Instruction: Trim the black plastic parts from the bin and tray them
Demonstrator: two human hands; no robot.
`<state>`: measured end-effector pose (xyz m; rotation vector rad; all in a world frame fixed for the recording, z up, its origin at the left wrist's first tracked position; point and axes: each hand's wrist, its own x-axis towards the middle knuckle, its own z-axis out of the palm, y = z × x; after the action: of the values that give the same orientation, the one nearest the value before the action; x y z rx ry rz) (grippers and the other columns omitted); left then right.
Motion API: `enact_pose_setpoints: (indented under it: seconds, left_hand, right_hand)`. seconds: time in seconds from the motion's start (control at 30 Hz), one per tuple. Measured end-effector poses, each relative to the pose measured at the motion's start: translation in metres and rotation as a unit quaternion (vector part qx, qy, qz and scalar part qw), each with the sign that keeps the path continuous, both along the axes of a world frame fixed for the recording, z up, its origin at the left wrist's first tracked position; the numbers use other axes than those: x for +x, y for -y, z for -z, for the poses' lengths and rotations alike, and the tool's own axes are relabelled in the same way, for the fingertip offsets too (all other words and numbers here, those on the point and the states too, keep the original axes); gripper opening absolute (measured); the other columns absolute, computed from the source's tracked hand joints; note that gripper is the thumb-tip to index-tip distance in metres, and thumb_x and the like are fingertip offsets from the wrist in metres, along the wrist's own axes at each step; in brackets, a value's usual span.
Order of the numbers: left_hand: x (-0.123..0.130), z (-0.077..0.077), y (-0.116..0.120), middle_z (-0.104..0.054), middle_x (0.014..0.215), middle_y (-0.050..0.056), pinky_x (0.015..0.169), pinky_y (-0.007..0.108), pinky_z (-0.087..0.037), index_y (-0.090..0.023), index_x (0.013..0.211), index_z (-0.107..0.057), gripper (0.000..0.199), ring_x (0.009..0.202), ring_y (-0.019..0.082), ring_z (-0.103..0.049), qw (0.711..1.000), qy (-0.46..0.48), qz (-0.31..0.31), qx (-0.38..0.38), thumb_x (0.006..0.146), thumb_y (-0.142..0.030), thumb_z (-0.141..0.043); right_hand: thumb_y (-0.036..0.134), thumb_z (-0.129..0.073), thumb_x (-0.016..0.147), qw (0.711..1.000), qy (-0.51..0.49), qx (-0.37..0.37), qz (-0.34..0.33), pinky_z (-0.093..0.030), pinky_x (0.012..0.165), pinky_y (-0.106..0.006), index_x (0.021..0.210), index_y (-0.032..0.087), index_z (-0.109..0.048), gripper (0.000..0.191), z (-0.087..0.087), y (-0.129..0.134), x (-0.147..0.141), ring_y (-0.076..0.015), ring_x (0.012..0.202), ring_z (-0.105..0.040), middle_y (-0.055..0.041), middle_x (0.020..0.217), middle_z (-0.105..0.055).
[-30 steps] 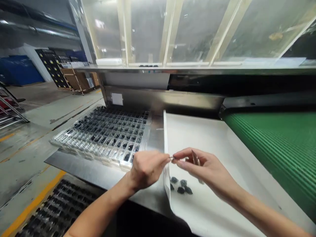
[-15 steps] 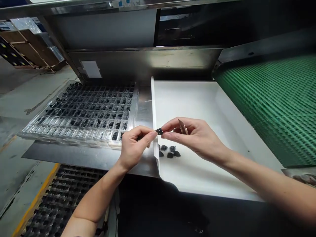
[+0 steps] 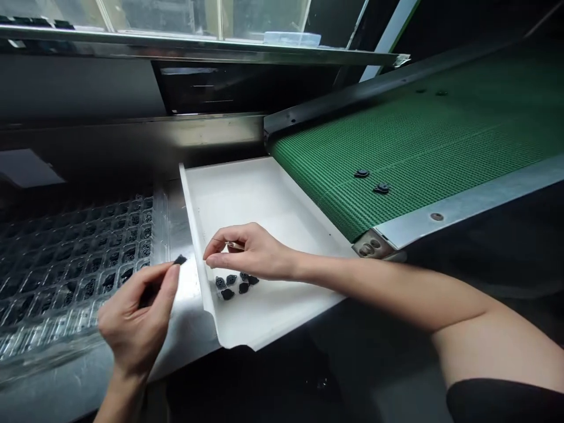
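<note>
A small black part (image 3: 180, 259) is pinched between thumb and forefinger of the left hand (image 3: 136, 320), now drawn away to the left of the white tray (image 3: 264, 200) and held over the clear compartment tray (image 3: 79, 258); half a second earlier it was gripped by both hands at the white tray's left wall. The right hand (image 3: 251, 252), loosely curled and holding nothing discernible, is lowered over the loose black parts (image 3: 233, 284) in the white tray. Two further parts (image 3: 372, 181) lie on the green conveyor belt (image 3: 418, 135), right of the white tray. The handover is judged complete.

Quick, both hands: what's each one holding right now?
Left hand: pinching a small black part.
Right hand: fingers curled over the white tray; contents cannot be told.
</note>
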<state>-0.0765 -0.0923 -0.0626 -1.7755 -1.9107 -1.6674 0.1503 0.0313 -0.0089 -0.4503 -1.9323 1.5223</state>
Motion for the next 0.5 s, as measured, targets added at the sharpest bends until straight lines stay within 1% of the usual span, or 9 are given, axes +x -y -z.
enact_pose_setpoints:
  seconds: [0.1, 0.17, 0.23, 0.3, 0.37, 0.43, 0.5]
  left_hand:
    - [-0.023, -0.005, -0.011, -0.083, 0.099, 0.000, 0.079, 0.032, -0.054, -0.025, 0.110, -0.084, 0.020, 0.083, 0.020, -0.074, 0.995, -0.091, -0.034, -0.024, 0.107, -0.043, -0.075]
    - [-0.037, -0.009, -0.021, -0.083, 0.098, 0.002, 0.077, 0.032, -0.052, -0.025, 0.111, -0.083, 0.027, 0.082, 0.021, -0.075, 0.986, -0.148, -0.030, -0.069, 0.110, -0.048, -0.068]
    - [-0.048, -0.009, -0.029, -0.083, 0.101, 0.003, 0.074, 0.032, -0.049, -0.025, 0.112, -0.083, 0.034, 0.086, 0.023, -0.076, 0.969, -0.205, -0.025, -0.135, 0.114, -0.050, -0.059]
    - [-0.055, -0.008, -0.037, -0.084, 0.107, 0.004, 0.070, 0.033, -0.044, -0.026, 0.115, -0.081, 0.039, 0.090, 0.025, -0.077, 0.940, -0.269, -0.027, -0.209, 0.116, -0.049, -0.050]
    - [-0.060, -0.004, -0.046, -0.083, 0.111, 0.005, 0.066, 0.034, -0.037, -0.027, 0.114, -0.079, 0.042, 0.090, 0.028, -0.077, 0.902, -0.333, -0.016, -0.276, 0.116, -0.049, -0.043]
    - [-0.065, 0.000, -0.056, -0.081, 0.105, 0.008, 0.064, 0.035, -0.030, -0.025, 0.105, -0.076, 0.045, 0.084, 0.030, -0.074, 0.863, -0.380, 0.022, -0.332, 0.114, -0.048, -0.037]
    - [-0.069, 0.003, -0.067, -0.076, 0.091, 0.010, 0.063, 0.036, -0.025, -0.024, 0.089, -0.067, 0.046, 0.074, 0.030, -0.069, 0.842, -0.384, 0.072, -0.372, 0.111, -0.046, -0.034]
  right_hand:
    - [0.024, -0.084, 0.105, 1.000, -0.009, 0.008, 0.000, -0.047, 0.074, -0.026, 0.105, 0.015, -0.083, 0.010, -0.003, 0.003, 0.002, -0.0164, 0.087, -0.065, -0.0031, 0.099, -0.075]
    - [0.019, -0.082, 0.106, 1.000, -0.017, 0.020, -0.007, -0.049, 0.077, -0.026, 0.107, 0.014, -0.083, 0.005, -0.004, 0.005, 0.003, -0.0167, 0.090, -0.067, -0.0031, 0.100, -0.076]
    - [0.017, -0.080, 0.108, 0.999, -0.024, 0.033, -0.009, -0.049, 0.079, -0.026, 0.108, 0.013, -0.083, 0.004, -0.004, 0.005, 0.003, -0.0169, 0.092, -0.068, -0.0034, 0.101, -0.076]
    - [0.016, -0.080, 0.108, 0.999, -0.031, 0.036, -0.008, -0.050, 0.080, -0.027, 0.108, 0.013, -0.082, 0.004, -0.004, 0.004, 0.003, -0.0169, 0.091, -0.068, -0.0033, 0.100, -0.076]
    - [0.018, -0.080, 0.109, 0.999, -0.038, 0.029, -0.015, -0.049, 0.077, -0.026, 0.109, 0.013, -0.081, 0.005, -0.004, 0.004, 0.003, -0.0171, 0.089, -0.069, -0.0028, 0.097, -0.075]
    - [0.020, -0.079, 0.110, 0.999, -0.039, 0.026, -0.025, -0.048, 0.072, -0.026, 0.112, 0.013, -0.080, 0.007, -0.003, 0.003, 0.003, -0.0179, 0.088, -0.070, -0.0028, 0.095, -0.075]
    - [0.021, -0.078, 0.111, 0.999, -0.035, 0.027, -0.029, -0.048, 0.071, -0.026, 0.114, 0.013, -0.079, 0.008, -0.001, 0.002, 0.003, -0.0189, 0.090, -0.071, -0.0033, 0.095, -0.076]
